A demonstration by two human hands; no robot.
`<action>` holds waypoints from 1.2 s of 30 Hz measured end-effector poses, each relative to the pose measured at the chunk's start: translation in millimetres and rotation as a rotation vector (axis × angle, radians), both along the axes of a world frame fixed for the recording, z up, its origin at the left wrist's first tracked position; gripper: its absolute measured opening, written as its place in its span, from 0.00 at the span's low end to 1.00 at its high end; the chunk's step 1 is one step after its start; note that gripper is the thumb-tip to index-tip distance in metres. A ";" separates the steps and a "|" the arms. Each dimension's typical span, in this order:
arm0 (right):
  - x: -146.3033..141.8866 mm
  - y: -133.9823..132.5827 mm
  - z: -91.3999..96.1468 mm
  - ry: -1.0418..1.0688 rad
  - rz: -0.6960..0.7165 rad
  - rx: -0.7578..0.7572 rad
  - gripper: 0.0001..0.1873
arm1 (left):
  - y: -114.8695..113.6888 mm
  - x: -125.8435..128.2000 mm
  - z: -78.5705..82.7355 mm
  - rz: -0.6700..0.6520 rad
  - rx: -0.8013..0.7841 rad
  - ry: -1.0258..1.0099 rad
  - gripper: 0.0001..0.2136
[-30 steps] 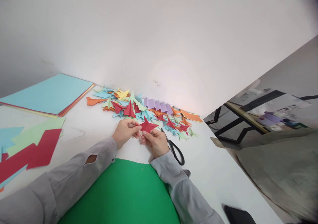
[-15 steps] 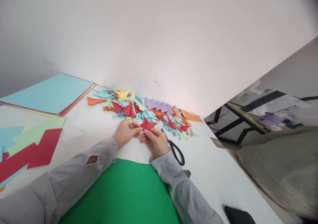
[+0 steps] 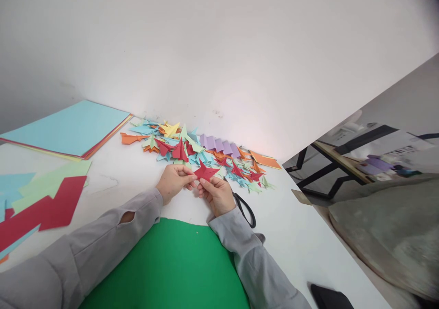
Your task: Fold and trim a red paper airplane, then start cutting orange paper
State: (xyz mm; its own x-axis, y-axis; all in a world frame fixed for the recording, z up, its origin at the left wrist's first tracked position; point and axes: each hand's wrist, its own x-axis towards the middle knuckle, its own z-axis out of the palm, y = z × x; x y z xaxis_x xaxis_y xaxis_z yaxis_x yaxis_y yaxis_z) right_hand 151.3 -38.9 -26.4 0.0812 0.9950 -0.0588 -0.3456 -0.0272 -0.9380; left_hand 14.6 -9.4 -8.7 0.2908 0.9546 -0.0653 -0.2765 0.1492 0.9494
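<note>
A small red paper star [image 3: 206, 172] with folded points is held between my two hands, a little above the white table. My left hand [image 3: 175, 182] pinches its left point between thumb and fingers. From the lower right, my right hand [image 3: 218, 195] grips the star's near edge with thumb and fingertips. Just beyond it lies a heap of folded paper pieces [image 3: 180, 150] in red, blue, green, orange and yellow. Black-handled scissors [image 3: 247, 210] rest beside my right wrist, their blades mostly hidden by my hand.
A stack of coloured sheets [image 3: 73, 128], blue on top, lies at the back left. Cut paper scraps [image 3: 58, 204] spread across the left. Pleated purple paper [image 3: 219, 145] and orange paper [image 3: 265, 159] sit by the wall. A green sheet [image 3: 168, 268] is nearest me; a black object [image 3: 329, 296] lies lower right.
Both hands keep their grip on the red paper star, which has barely shifted. The whole view has moved very slightly; nothing has been picked up or let go.
</note>
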 end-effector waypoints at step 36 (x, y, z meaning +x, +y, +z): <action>-0.6 -1.9 5.0 0.035 -0.032 -0.029 0.13 | 1.1 0.7 0.0 -0.014 -0.010 0.025 0.12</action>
